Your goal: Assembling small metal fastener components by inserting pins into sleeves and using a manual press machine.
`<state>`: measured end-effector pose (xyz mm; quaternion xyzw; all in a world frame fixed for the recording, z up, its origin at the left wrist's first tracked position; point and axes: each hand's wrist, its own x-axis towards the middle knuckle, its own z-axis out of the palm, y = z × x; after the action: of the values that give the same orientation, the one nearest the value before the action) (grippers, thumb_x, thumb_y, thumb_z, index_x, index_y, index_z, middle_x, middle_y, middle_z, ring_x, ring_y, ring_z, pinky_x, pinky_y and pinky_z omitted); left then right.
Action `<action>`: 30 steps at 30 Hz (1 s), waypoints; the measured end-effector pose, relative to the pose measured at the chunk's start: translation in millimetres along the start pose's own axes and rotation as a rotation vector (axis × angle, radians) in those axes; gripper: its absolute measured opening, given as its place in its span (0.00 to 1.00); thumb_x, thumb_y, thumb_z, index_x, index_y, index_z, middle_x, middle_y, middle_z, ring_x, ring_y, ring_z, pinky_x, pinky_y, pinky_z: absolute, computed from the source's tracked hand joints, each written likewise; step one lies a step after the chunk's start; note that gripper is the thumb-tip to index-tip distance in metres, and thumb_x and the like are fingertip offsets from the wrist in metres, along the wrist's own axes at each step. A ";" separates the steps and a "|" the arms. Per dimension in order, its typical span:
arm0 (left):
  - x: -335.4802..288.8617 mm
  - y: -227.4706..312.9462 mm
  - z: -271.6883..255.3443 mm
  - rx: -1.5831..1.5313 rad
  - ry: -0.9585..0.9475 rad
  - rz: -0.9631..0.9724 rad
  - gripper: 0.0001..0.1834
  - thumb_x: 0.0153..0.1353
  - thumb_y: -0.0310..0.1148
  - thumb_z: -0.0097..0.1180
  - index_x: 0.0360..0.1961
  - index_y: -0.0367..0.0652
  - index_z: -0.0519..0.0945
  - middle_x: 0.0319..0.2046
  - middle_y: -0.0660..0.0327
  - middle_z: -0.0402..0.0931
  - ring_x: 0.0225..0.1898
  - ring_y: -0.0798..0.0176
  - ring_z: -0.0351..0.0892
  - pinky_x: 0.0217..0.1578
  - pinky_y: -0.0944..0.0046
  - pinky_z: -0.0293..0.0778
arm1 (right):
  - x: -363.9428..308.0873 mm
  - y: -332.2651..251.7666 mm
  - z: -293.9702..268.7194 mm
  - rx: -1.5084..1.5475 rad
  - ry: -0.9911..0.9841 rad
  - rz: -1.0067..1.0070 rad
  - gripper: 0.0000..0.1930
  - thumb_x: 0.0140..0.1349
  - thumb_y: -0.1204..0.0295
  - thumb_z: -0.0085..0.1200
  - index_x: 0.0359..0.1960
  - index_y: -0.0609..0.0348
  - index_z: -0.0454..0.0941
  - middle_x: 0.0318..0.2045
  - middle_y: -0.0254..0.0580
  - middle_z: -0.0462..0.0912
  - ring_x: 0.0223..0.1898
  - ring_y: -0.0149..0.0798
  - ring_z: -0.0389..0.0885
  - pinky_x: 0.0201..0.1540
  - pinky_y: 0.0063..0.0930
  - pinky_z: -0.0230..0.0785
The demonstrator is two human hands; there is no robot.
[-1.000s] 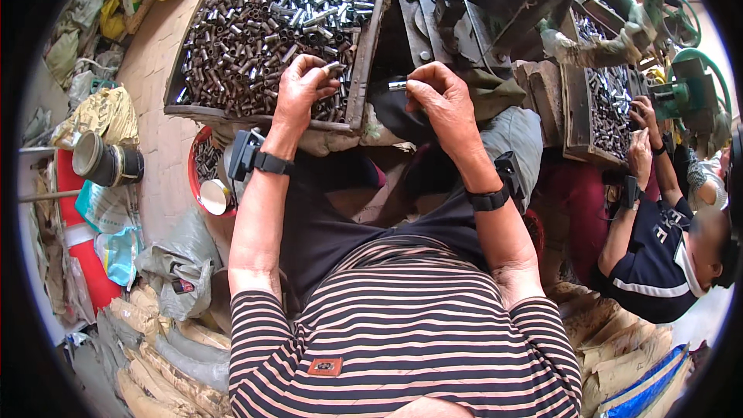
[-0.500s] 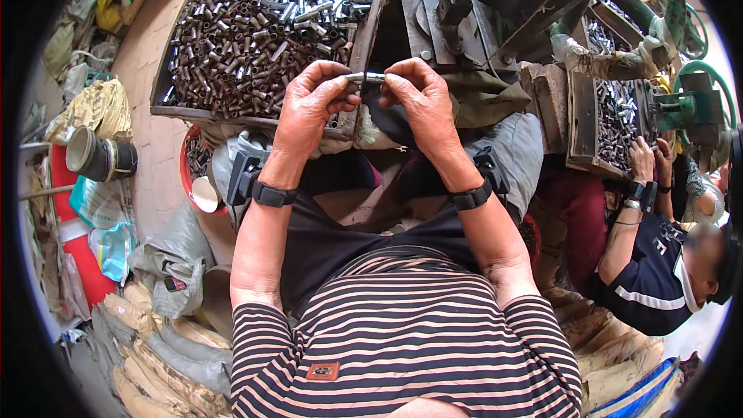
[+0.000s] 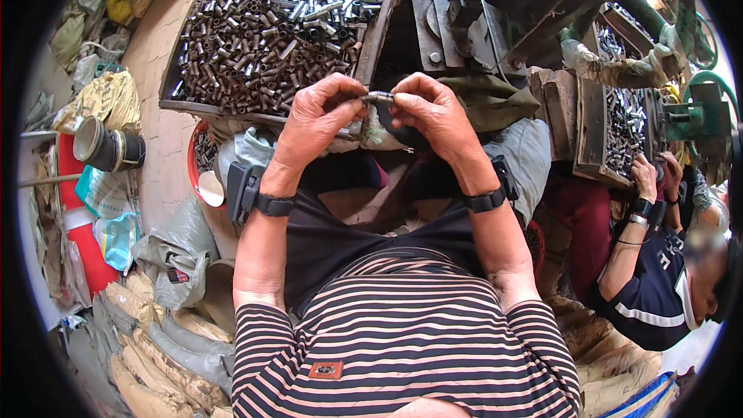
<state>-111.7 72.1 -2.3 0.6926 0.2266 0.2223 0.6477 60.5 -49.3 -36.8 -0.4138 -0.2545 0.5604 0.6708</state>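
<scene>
A short, shiny metal tube [image 3: 378,97] is held level between my two hands, in front of the near right corner of a big tray. My left hand [image 3: 319,118] pinches its left end with thumb and fingertips. At the other end, the thumb and fingers of my right hand [image 3: 435,116] are closed on it. Just beyond my left hand lies a heap of short metal tubes [image 3: 271,39], brown and dull on the near side and bright silver farther back. The wooden tray [image 3: 224,111] holding them has a low dark rim.
A dark metal machine [image 3: 464,31] stands ahead right. Past it, a co-worker's hands [image 3: 652,174] are at another box [image 3: 590,120] of metal parts, beside a green machine [image 3: 700,120]. A red bucket [image 3: 195,178] sits below the tray. Sacks [image 3: 174,263] line the left.
Both hands, with the metal tube between them, have come slightly closer to my body. The tube now looks tilted a little and more covered by the fingers. The whole view has shifted slightly.
</scene>
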 end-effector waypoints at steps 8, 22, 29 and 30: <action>-5.8 -10.1 -0.1 -0.086 -0.003 -0.081 0.07 0.61 0.19 0.52 0.40 0.37 0.78 0.33 0.63 0.79 0.35 0.73 0.79 0.36 0.74 0.75 | -2.1 3.3 3.5 0.011 0.043 -0.011 0.06 0.63 0.72 0.56 0.36 0.61 0.76 0.28 0.34 0.79 0.29 0.27 0.78 0.34 0.21 0.75; -17.7 5.7 12.9 0.400 0.049 0.275 0.08 0.51 0.19 0.56 0.35 0.36 0.79 0.28 0.58 0.75 0.29 0.62 0.78 0.30 0.66 0.73 | -13.0 -4.2 7.4 -0.084 0.001 -0.022 0.07 0.62 0.71 0.56 0.35 0.63 0.75 0.27 0.36 0.79 0.26 0.28 0.78 0.32 0.21 0.73; -38.2 8.6 0.3 -0.365 -0.182 -0.198 0.13 0.59 0.21 0.56 0.46 0.37 0.74 0.35 0.62 0.78 0.34 0.71 0.79 0.37 0.71 0.76 | -24.3 -10.1 10.1 -0.030 -0.229 0.158 0.07 0.62 0.72 0.57 0.35 0.64 0.75 0.29 0.39 0.79 0.28 0.30 0.78 0.34 0.21 0.73; -39.2 7.1 -2.2 -0.377 -0.166 -0.173 0.13 0.60 0.22 0.56 0.47 0.36 0.76 0.35 0.62 0.79 0.33 0.72 0.79 0.36 0.72 0.76 | -23.7 -9.3 12.5 -0.055 -0.225 0.166 0.07 0.61 0.72 0.57 0.35 0.64 0.75 0.29 0.38 0.79 0.28 0.29 0.78 0.33 0.21 0.73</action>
<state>-144.1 49.9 4.4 0.5533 0.1856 0.1466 0.7987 49.7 -69.0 -19.5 -0.3861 -0.3083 0.6498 0.5776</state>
